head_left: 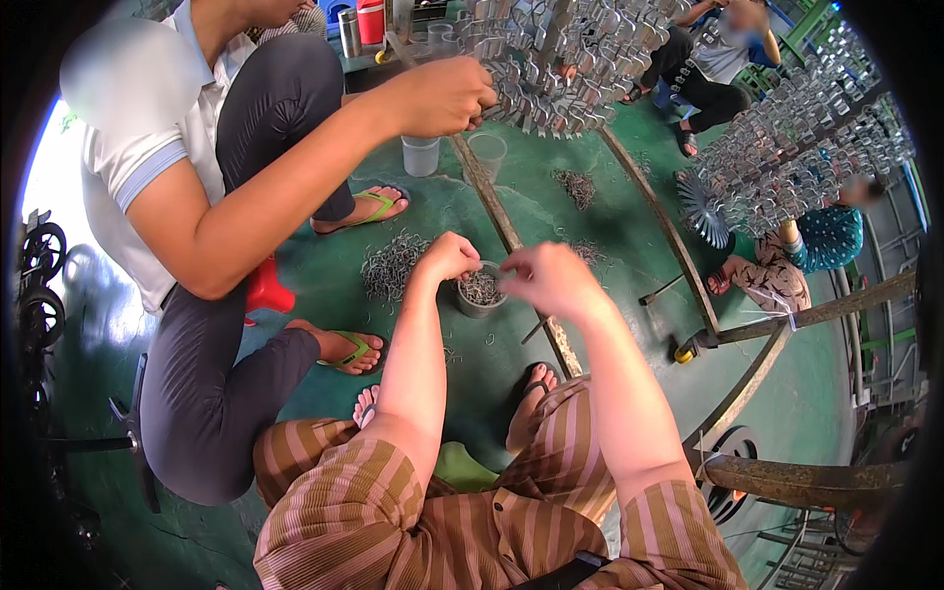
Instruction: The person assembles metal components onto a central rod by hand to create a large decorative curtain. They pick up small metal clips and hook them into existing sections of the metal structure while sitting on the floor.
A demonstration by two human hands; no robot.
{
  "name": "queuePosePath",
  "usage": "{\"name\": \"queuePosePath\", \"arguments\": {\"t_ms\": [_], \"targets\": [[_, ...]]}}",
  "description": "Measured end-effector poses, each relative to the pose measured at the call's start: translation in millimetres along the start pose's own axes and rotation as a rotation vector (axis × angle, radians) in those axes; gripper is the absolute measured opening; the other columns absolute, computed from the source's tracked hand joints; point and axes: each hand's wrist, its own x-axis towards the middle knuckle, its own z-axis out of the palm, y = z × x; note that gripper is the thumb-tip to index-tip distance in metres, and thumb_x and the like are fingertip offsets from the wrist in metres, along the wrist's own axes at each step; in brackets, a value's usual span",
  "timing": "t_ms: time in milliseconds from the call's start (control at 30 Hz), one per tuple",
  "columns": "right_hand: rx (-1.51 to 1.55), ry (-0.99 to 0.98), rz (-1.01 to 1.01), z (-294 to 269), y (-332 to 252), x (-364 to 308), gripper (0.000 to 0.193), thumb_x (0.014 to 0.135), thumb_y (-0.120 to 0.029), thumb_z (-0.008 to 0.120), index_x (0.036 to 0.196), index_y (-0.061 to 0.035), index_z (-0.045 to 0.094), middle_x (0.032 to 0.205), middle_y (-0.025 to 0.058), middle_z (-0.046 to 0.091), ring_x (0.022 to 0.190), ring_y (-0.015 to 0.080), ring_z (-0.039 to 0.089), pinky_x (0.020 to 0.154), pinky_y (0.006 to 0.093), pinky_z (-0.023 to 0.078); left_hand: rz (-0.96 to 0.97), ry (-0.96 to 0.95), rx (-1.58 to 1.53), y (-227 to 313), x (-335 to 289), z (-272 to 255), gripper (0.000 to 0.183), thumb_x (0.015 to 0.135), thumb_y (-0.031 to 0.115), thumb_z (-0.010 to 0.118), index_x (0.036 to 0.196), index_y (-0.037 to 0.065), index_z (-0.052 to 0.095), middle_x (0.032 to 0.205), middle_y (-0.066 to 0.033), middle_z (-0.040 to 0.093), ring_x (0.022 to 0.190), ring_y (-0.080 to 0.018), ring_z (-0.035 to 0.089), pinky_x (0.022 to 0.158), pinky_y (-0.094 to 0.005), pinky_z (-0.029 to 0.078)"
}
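Between my hands stands a small clear plastic cup (480,307), filled with small bent metal hooks (481,287). My left hand (450,258) is at the cup's left rim, its thumb and fingertips pinched together; whatever is between them is too small to make out. Over the cup's right side is my right hand (551,281), fingers curled but smeared by motion. I cannot see whether it holds anything. A loose pile of metal hooks (395,266) lies on the green floor left of my left hand.
A co-worker's hand (447,96) touches a hanging rack of metal clips (565,69). Metal frame bars (492,197) cross the floor beyond the cup. More plastic cups (421,157) and another hook pile (576,188) lie farther off. A second clip rack (787,157) and other seated people are at right.
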Motion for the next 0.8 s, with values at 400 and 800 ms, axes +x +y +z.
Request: {"name": "queuePosePath", "arguments": {"t_ms": [400, 800], "targets": [[0.199, 1.02, 0.184, -91, 81, 102, 0.022, 0.077, -0.014, 0.062, 0.098, -0.0132, 0.066, 0.074, 0.0133, 0.064, 0.073, 0.0282, 0.063, 0.067, 0.0362, 0.047, 0.033, 0.047, -0.032, -5, -3, -6, 0.016, 0.071, 0.005, 0.069, 0.082, -0.004, 0.064, 0.066, -0.0093, 0.064, 0.052, -0.0129, 0.059, 0.047, -0.0253, 0.047], [-0.012, 0.992, 0.186, -100, 95, 123, 0.016, 0.071, -0.012, 0.068, 0.087, -0.008, 0.064, 0.077, 0.0111, 0.065, 0.076, 0.0293, 0.062, 0.069, 0.0388, 0.047, -0.023, 0.085, -0.025, -12, -3, -8, 0.016, 0.073, 0.008, 0.068, 0.082, -0.004, 0.063, 0.064, -0.009, 0.063, 0.051, -0.0124, 0.058, 0.044, -0.0252, 0.046]]}}
